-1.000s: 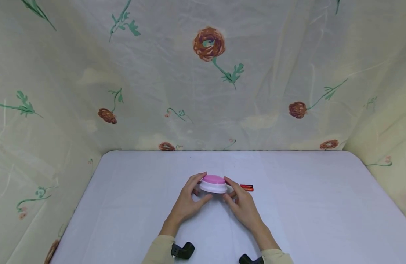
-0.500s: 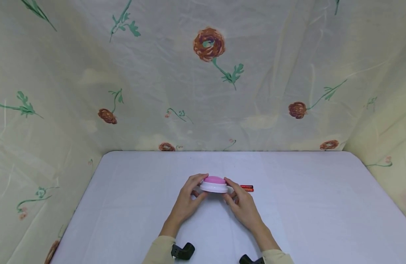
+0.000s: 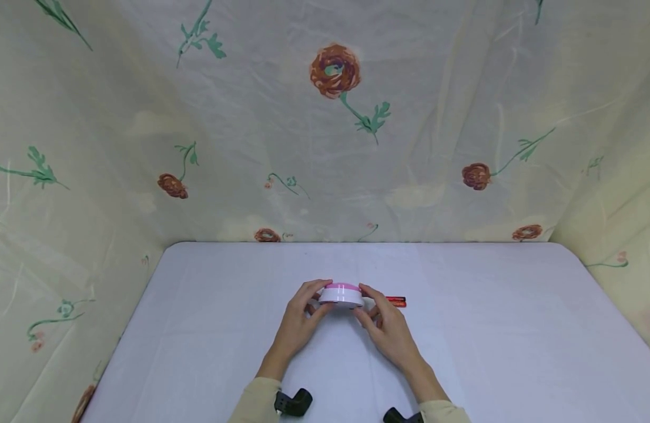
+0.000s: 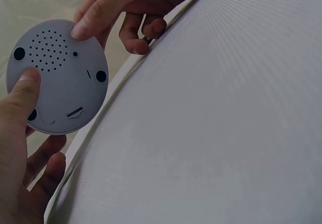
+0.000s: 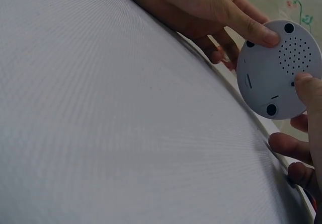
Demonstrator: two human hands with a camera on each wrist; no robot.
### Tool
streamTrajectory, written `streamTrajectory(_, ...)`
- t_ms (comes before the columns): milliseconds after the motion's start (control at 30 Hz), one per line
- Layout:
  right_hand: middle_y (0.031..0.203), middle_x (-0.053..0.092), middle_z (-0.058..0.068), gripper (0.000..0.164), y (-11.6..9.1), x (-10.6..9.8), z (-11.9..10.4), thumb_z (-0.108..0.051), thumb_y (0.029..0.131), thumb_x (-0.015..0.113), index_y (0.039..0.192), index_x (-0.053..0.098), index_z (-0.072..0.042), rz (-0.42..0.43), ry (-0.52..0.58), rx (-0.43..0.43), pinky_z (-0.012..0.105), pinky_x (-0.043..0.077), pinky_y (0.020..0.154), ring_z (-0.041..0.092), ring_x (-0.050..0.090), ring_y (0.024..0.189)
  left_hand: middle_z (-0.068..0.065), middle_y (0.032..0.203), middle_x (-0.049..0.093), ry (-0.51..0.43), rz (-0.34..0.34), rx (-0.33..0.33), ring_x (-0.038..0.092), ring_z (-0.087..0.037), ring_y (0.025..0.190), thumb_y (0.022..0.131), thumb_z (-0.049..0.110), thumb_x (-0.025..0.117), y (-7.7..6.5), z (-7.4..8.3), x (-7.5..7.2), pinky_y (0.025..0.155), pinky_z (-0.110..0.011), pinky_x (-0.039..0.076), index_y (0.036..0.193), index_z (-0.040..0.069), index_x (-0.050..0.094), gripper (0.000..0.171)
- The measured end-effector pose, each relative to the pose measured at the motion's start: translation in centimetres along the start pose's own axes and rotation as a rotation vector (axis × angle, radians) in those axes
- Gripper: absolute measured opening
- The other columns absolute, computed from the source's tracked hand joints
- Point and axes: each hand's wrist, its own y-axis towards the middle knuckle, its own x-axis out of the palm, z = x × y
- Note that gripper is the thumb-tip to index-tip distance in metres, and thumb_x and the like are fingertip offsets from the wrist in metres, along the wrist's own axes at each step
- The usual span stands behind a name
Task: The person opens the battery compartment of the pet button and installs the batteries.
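Observation:
A round white push button with a pink domed top (image 3: 342, 295) is held above the table between both hands. My left hand (image 3: 295, 323) pinches its left side, thumb on the underside and fingers at the top edge. On the right side, my right hand (image 3: 388, 326) pinches it the same way. In the left wrist view the button's flat underside (image 4: 60, 93) shows a cluster of speaker holes, dark round feet and a small latch slot. Both thumbs press on that underside in the right wrist view too. The pink top is hidden in both wrist views.
Two red-and-black batteries (image 3: 396, 302) lie on the white table (image 3: 489, 329), just right of my right hand. Floral cloth (image 3: 240, 117) hangs behind the table and at its sides. Black wrist cameras (image 3: 294, 402) sit at both sleeves.
The button has tilted so its pink top turns away and more of its white side shows. Both thumbs have moved in against its lower edge. The batteries have not moved.

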Motion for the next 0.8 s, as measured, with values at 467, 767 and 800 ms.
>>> streamTrajectory(467,0.135,0.051,-0.001,0.068,0.27,0.03,0.34,-0.017,0.086,0.070,0.144,0.036,-0.021,-0.018,0.027,-0.079,0.031,0.049,0.080,0.013,0.055,0.108,0.010,0.122,0.059,-0.019,0.010,-0.067,0.059,-0.009,0.097,0.088,0.042,0.060,0.08,0.29,-0.10,0.071,-0.019,0.049,0.132,0.028,0.052,0.047)
streamTrajectory(767,0.141,0.044,0.005,0.073,0.49,0.29,0.79,-0.010,0.079,0.075,0.143,0.039,-0.012,-0.009,0.064,-0.251,0.029,0.049,0.077,0.018,0.054,0.101,0.003,0.124,0.062,-0.083,0.032,-0.095,0.065,-0.008,0.087,0.088,0.041,0.062,0.05,0.13,0.00,0.070,-0.021,0.052,0.129,0.026,0.054,0.044)
streamTrajectory(800,0.141,0.043,0.005,0.074,0.50,0.32,0.84,-0.010,0.079,0.076,0.143,0.039,-0.013,-0.012,0.068,-0.262,0.028,0.048,0.076,0.018,0.054,0.099,0.003,0.124,0.062,-0.093,0.029,-0.101,0.066,-0.008,0.087,0.088,0.041,0.062,0.05,0.12,0.00,0.071,-0.021,0.053,0.129,0.026,0.055,0.044)
